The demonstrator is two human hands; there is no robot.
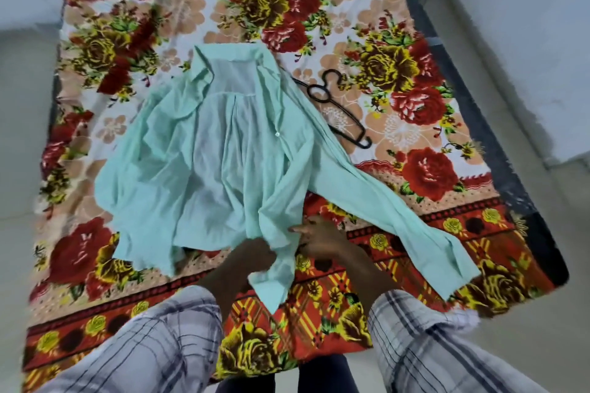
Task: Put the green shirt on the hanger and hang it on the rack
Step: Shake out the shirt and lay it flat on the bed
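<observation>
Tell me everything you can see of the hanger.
The hanger is thin and black, plastic by its look, with a curved hook, a small loop below it and an upturned tip on one arm. It lies flat on the floral sheet, right of the shirt collar; its other arm runs under the shirt. The left hand and right hand grip the shirt's hem, away from it.

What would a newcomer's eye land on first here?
The green shirt stands out first, spread open in the middle of a loud red and yellow floral bedsheet. Next comes the black hanger, lying on the sheet just right of the collar with one end under the shirt's edge. At the near hem, the left hand and right hand both hold the fabric.
</observation>
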